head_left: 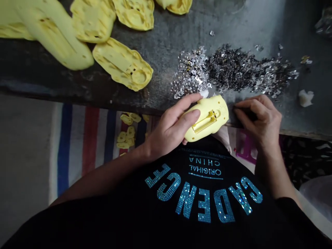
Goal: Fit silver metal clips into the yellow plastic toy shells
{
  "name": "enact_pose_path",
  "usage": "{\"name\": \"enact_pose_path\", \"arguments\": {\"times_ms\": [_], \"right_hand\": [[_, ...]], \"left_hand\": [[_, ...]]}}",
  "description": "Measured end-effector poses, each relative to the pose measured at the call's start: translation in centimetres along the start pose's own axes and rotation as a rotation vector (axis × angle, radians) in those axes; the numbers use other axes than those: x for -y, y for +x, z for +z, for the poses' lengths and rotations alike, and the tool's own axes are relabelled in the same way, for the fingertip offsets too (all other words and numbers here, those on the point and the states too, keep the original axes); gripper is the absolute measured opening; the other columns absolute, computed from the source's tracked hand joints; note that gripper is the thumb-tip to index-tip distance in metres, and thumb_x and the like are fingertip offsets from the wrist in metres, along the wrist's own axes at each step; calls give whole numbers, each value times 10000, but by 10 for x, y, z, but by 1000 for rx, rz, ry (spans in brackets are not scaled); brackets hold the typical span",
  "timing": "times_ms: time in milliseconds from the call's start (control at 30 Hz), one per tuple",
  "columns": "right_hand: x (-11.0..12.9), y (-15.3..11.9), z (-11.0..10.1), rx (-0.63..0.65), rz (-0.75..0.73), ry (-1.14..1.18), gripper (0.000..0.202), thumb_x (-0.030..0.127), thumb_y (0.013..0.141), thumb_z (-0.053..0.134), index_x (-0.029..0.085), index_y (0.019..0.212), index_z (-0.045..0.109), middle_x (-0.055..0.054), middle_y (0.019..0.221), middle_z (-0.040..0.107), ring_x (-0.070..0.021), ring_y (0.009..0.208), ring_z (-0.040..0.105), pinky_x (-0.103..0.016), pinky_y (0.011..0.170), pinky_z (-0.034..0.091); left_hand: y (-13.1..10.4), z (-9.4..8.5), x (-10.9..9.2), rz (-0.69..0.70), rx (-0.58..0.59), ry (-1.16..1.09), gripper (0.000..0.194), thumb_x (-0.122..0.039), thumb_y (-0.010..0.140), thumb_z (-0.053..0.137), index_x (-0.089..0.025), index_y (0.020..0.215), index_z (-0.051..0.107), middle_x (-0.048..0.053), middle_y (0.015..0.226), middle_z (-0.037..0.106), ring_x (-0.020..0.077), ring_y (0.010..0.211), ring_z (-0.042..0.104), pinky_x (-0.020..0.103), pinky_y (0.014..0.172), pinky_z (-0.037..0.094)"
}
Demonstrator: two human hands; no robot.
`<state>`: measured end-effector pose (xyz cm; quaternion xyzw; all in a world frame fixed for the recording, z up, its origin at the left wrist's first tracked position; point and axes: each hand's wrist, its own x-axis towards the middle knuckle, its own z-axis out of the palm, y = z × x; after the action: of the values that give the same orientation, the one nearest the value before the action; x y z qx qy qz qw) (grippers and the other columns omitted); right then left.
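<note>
My left hand (172,128) is wrapped around a yellow plastic shell (220,119), its thumb lying on the upper face. A long battery compartment (204,123) in the shell faces up, with small metal parts at its right end. Just right of the shell, my right hand (263,117) is closed in a pinch at the table's near edge. Anything between those fingertips is too small or hidden to make out. Beyond both hands lies a heap of small metal contact pieces (230,67), part bright silver and part dark.
Several yellow shells (123,64) lie on the dark metal table (166,34) at the back left. A white lump (306,98) sits on the right. Below the table are a striped sheet (90,138) with yellow pieces (126,137) and a purple plastic item (245,147).
</note>
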<state>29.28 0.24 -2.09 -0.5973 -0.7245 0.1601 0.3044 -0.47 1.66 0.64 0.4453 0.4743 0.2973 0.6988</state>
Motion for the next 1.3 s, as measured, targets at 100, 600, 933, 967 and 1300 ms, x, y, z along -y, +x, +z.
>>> {"name": "enact_pose_path", "arguments": {"times_ms": [100, 600, 933, 967, 1300], "right_hand": [[21, 1, -6, -26, -78, 153, 117, 281, 1027, 855, 355, 1118, 858, -23, 1008, 817, -265, 929, 775, -458, 822, 627], [68, 8, -21, 101, -394, -37, 143, 175, 1060, 772, 280, 1157, 778, -32, 1041, 816, -213, 882, 758, -371, 772, 645], [83, 6, -32, 149, -484, -272, 102, 162, 1090, 738, 257, 1121, 719, -31, 978, 778, -215, 847, 678, -374, 699, 573], [85, 6, -32, 161, -482, -299, 98, 164, 1099, 725, 259, 1122, 722, -30, 970, 770, -214, 842, 669, -378, 699, 564], [89, -6, -29, 122, -429, -248, 269, 108, 1062, 762, 248, 1291, 769, -55, 1111, 842, -222, 922, 756, -378, 817, 640]], "left_hand": [[1, 0, -1, 57, 6, 47, 552, -528, 1117, 691, -232, 1582, 710, 62, 1147, 820, 153, 730, 686, 216, 503, 521], [-7, 9, -13, 111, 51, 174, 487, -384, 1163, 585, -202, 1603, 687, 2, 963, 775, 133, 675, 696, 216, 540, 524], [-8, 18, -15, 194, -11, 198, 380, -340, 1112, 637, -226, 1454, 756, 19, 1285, 818, 302, 1212, 797, 417, 1013, 701], [-8, 18, -15, 189, -7, 205, 387, -351, 1114, 634, -231, 1464, 750, 15, 1278, 818, 295, 1197, 803, 416, 1018, 704], [-7, 16, -12, 188, 0, 215, 470, -374, 1119, 596, -211, 1543, 717, 28, 1233, 835, 268, 1088, 836, 362, 911, 736]]}}
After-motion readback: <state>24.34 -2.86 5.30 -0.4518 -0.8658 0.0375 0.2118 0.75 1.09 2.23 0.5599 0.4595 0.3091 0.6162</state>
